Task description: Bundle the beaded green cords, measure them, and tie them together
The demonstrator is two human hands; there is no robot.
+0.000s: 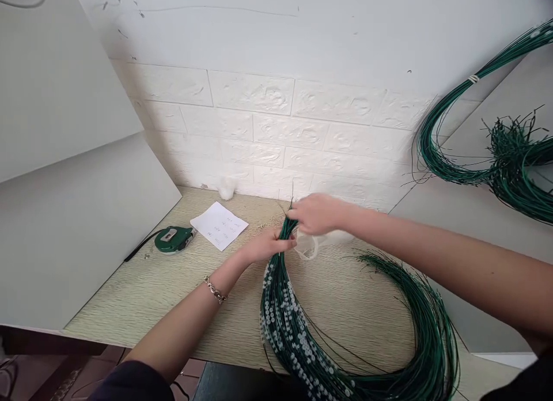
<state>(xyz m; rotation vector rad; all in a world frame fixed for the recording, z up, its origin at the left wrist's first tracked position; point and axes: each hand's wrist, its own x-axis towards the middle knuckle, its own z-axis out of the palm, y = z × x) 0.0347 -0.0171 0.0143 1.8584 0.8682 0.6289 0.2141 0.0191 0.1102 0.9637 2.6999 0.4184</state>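
A green tape measure (176,241) lies beside 1 handwritten paper sheet (219,225), before a white brick-patterned wall (272,127).

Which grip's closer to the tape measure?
Left. The left grip is right of the tape measure, around the wires; the right grip is farther right, at their upper end.

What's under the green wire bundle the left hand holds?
Tabletop shows within the curve of the wire bundle. Anything directly beneath its dense mass is covered; can't tell.
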